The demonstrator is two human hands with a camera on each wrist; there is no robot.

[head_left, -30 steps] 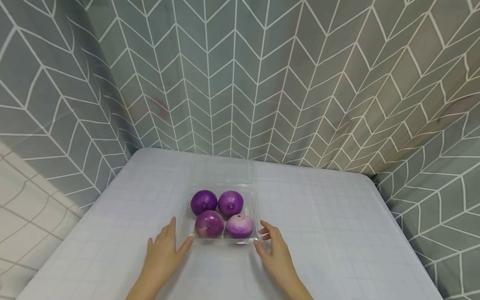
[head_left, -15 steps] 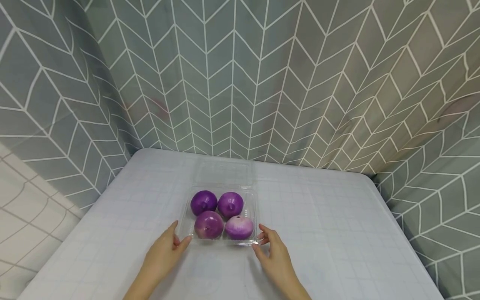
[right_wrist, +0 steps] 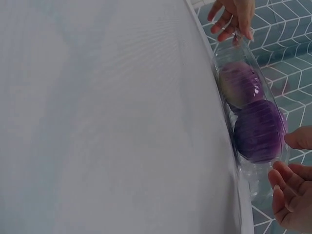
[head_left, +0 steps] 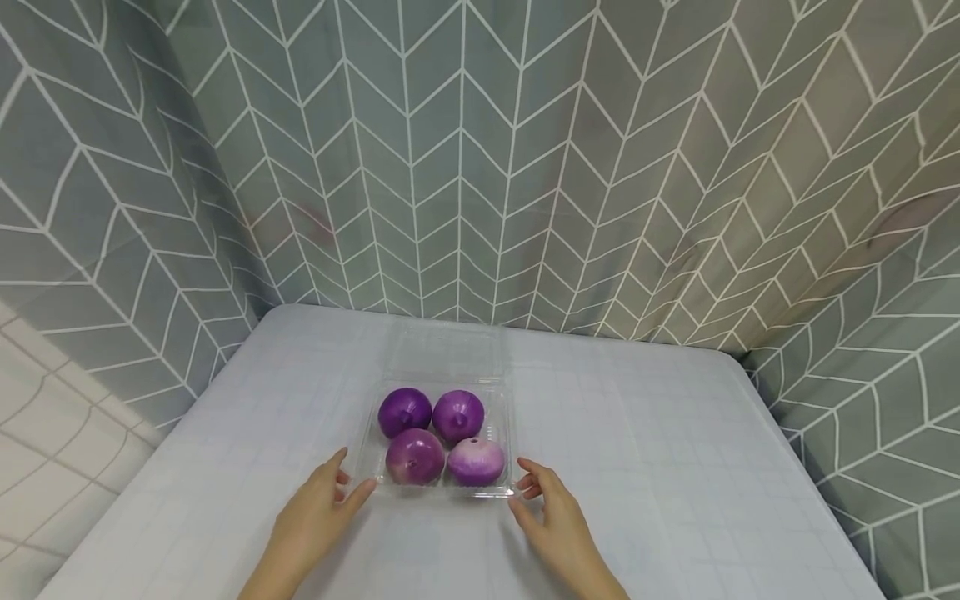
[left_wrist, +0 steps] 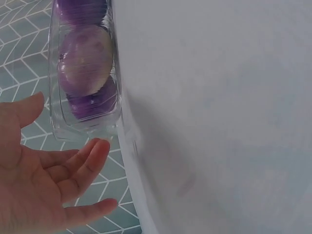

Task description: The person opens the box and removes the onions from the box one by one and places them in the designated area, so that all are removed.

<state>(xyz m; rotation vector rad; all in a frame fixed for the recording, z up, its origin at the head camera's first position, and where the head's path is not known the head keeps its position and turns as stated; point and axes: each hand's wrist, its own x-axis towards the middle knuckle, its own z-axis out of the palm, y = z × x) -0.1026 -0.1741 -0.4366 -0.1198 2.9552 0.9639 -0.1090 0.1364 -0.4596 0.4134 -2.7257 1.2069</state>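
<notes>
Several purple onions (head_left: 415, 457) sit in two rows in a clear plastic clamshell container (head_left: 480, 493) on the table. Its lid (head_left: 448, 350) lies folded back, away from me. My left hand (head_left: 311, 512) is beside the front left corner, thumb and fingers spread, holding nothing. The left wrist view shows a gap between that thumb (left_wrist: 33, 108) and the container wall. At the front right corner is my right hand (head_left: 557, 518), fingers loosely bent and thumb apart from them. In the right wrist view its fingertips (right_wrist: 278, 168) are right at the container's end.
A white cloth covers the table (head_left: 637, 442), with bare cloth on both sides of the container. Behind and beside it hangs a grey curtain (head_left: 480, 167) with white zigzag lines. Pale tiles (head_left: 52, 433) show at the left.
My left hand has drawn slightly left, away from the container's corner, its fingers bending more. The right hand stays by its corner. The head view has tilted up slightly; the onions have not moved.
</notes>
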